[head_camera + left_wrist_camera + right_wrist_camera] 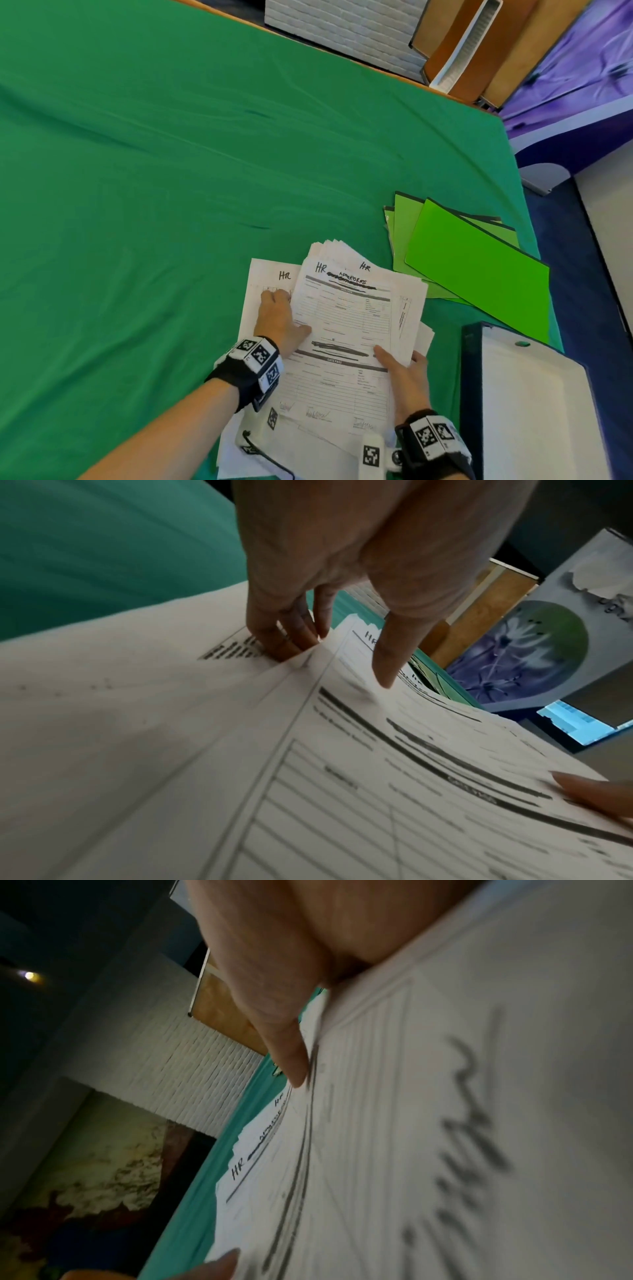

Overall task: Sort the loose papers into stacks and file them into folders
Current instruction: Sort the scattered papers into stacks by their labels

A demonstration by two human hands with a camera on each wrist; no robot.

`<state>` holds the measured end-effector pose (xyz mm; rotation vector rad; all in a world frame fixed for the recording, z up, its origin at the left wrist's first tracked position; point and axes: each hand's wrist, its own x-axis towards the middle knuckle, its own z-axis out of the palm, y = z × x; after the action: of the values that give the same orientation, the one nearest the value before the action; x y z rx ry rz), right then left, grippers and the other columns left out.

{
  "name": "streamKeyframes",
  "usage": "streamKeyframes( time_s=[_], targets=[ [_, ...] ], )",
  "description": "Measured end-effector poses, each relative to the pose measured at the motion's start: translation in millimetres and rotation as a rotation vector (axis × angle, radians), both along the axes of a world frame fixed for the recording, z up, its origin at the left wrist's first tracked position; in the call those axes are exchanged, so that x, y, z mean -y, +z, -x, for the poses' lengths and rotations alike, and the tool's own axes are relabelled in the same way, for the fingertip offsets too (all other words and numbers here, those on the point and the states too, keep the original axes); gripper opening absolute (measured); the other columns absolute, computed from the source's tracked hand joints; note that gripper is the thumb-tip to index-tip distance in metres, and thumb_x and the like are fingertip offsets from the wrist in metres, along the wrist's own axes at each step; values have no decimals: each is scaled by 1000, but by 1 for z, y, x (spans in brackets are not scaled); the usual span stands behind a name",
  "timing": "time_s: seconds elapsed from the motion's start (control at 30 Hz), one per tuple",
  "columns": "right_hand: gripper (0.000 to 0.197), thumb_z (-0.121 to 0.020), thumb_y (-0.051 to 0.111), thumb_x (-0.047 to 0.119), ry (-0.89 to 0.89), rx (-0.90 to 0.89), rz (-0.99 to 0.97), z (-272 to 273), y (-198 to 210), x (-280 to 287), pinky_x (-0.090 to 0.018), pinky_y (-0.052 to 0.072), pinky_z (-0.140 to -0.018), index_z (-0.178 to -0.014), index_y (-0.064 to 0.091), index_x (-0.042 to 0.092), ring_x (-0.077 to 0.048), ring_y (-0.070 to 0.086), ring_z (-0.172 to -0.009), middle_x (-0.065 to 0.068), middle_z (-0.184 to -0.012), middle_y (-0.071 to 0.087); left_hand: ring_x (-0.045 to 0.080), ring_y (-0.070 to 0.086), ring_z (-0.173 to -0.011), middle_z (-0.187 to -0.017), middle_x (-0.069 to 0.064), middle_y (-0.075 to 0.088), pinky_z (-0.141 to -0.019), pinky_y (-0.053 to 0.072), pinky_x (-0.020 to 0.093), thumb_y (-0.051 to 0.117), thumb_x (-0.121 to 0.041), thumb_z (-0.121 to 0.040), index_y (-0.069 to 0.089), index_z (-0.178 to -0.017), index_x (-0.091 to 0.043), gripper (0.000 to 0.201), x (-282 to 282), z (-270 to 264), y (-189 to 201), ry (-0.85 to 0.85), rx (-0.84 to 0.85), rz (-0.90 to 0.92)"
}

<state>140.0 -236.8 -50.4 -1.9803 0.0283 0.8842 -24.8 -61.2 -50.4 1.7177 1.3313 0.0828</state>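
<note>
A fanned stack of white forms (346, 308) marked "HR" lies on the green cloth, near the front edge. One separate "HR" sheet (263, 274) lies under its left side. My left hand (291, 313) pinches the stack's left edge. Its fingers (284, 639) are tucked under the top form (377, 777) and its thumb (385, 666) lies on top. My right hand (400, 366) grips the stack's lower right edge, thumb (284, 1047) on the printed face, fingers below. Bright green folders (472, 260) lie overlapped to the right of the papers.
An open dark blue box file (534, 404) with a white inside sits at the front right corner. The green-covered table (171, 154) stretches far to the left and back. Beyond the far edge stand a white brick-pattern panel (342, 27) and wooden boards (479, 51).
</note>
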Motion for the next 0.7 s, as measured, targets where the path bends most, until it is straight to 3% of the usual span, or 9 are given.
streamKeyframes(
  time_s=[0.1,0.17,0.23,0.37,0.43,0.5,0.57,0.63,0.7],
  targets=[
    [38,-83,73,16,112,-45,-64,3,16,-6,-43,55,-86,-119,63,11,-24,71,-91,-3,-101,74,20,53,-104,-116,1,49,-88,50,33,81,-27,-74,46,-117,-16,57,-6,-1,-1,48,29,92],
    [25,-86,70,13,168,0,-109,6,35,-11,-37,56,-78,-111,67,15,-20,72,-86,1,-95,75,18,59,-98,-111,-2,61,-78,50,27,79,-26,-78,54,-109,-18,41,-12,1,3,34,86,175],
    [19,-87,69,14,264,89,-180,11,61,-16,-34,57,-75,-105,67,20,-15,72,-84,4,-93,76,16,64,-96,-111,-2,68,-79,53,27,79,-27,-79,62,-102,-20,29,-19,7,5,-5,139,203],
    [22,-87,66,14,440,217,-374,18,118,-19,-34,59,-80,-109,68,12,-18,71,-94,1,-100,75,14,65,-103,-112,-3,69,-94,52,40,90,-31,-64,59,-112,-18,58,-33,26,21,13,425,253],
    [22,-86,64,7,459,257,-476,18,139,-22,-32,58,-82,-107,70,10,-19,71,-97,-2,-102,75,15,64,-111,-119,-2,68,-96,52,38,93,-32,-57,55,-123,-18,78,-38,33,42,38,629,329],
    [23,-83,64,2,424,305,-564,17,152,-28,-27,56,-82,-100,74,14,-17,70,-98,-1,-102,75,18,65,-111,-120,0,69,-91,55,32,92,-20,-61,55,-126,-14,75,-40,32,70,64,808,372],
    [25,-84,63,-2,353,377,-623,19,159,-40,-20,55,-80,-97,75,17,-10,70,-96,6,-99,75,18,68,-107,-115,3,72,-88,56,31,83,-7,-71,59,-122,-7,57,-42,25,96,114,891,275],
    [22,-87,63,-1,274,488,-645,21,158,-54,-18,53,-82,-107,69,6,-6,68,-96,12,-102,73,16,69,-104,-111,3,72,-88,57,31,76,-3,-78,62,-120,-2,44,-39,15,119,201,937,79],
    [24,-88,65,4,167,547,-654,28,153,-67,-19,52,-83,-111,65,-2,-2,67,-93,9,-103,73,16,68,-106,-114,4,71,-89,56,32,73,-6,-84,62,-120,-2,38,-37,5,130,245,959,-100]
  ],
)
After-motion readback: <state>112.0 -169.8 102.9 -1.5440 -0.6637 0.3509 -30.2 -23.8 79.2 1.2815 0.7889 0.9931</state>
